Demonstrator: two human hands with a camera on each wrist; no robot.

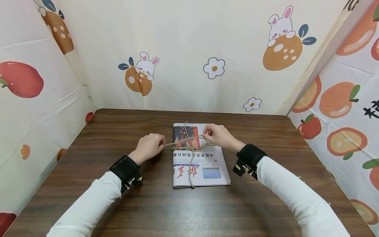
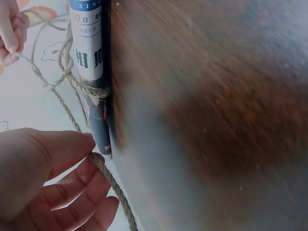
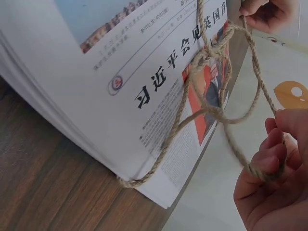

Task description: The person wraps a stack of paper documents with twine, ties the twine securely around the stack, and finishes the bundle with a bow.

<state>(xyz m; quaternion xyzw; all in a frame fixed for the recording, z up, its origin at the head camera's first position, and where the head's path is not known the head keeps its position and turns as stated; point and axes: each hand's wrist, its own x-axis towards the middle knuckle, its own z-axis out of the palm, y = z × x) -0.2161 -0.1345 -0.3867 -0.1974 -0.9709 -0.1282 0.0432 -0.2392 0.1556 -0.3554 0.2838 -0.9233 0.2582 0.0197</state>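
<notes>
A folded stack of newspapers point(image 1: 211, 158) lies flat on the table, bound lengthwise and crosswise with jute twine point(image 1: 190, 168). To the left of the stack, my left hand point(image 1: 149, 147) pinches one strand between thumb and fingers; the left wrist view shows the twine point(image 2: 113, 180) running past the fingertips. Above the stack's right side, my right hand point(image 1: 222, 135) grips another part of the twine. In the right wrist view, loose loops hang around the crossing point(image 3: 209, 55) over the paper, and the strand point(image 3: 256, 62) stretches between both hands.
The brown wooden table point(image 1: 189, 214) spreads around the stack. Behind it hangs a cream curtain point(image 1: 183, 39) printed with rabbits and flowers. Fruit-patterned sheets point(image 1: 352, 112) enclose the sides. Each wrist wears a black strap point(image 1: 125, 169) with a small device.
</notes>
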